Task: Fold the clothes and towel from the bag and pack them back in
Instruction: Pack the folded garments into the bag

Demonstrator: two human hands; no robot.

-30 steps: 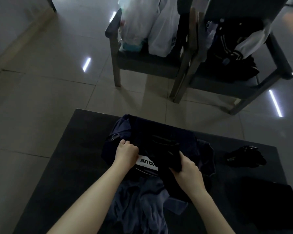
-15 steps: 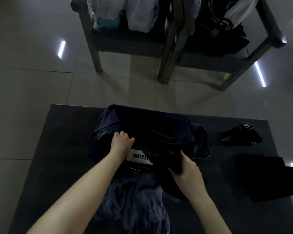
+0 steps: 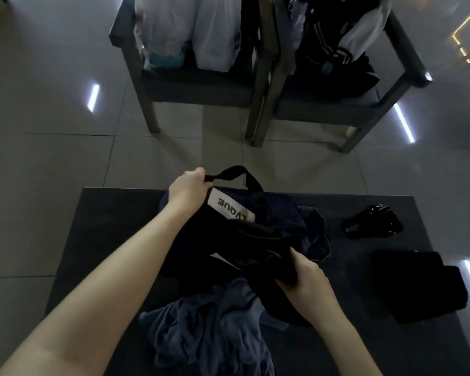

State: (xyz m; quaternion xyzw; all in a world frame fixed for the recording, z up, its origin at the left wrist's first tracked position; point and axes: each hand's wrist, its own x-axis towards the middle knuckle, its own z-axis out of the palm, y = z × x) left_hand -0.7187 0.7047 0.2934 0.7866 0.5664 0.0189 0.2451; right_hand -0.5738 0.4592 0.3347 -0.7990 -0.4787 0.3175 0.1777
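The left hand point(image 3: 186, 187) is closed in a fist around the black strap point(image 3: 235, 173) of the dark bag point(image 3: 266, 221), at the far edge of the counter point(image 3: 106, 240), and the strap arches up and away to that hand's right before running down into the bag body just beyond its white label point(image 3: 229, 208). The right hand point(image 3: 307, 280) sits nearer the person and lower, its fingers pinched shut on a fold of black cloth point(image 3: 266, 267) that trails from the bag's near side toward it. So the bag lies between the two hands, its long line running from the left hand diagonally back to the right one, with the mouth seemingly turned toward the right hand; the dim light hides how far it gapes. A crumpled blue-grey garment point(image 3: 206, 327) lies heaped just to the left of the right wrist, touching the bag's near edge, and this hand is clearly the closer one to it. A folded black piece point(image 3: 415, 286) rests well off to the right hand's outer side. Whatever goes in next would likely have to travel away from the person, toward the raised strap.
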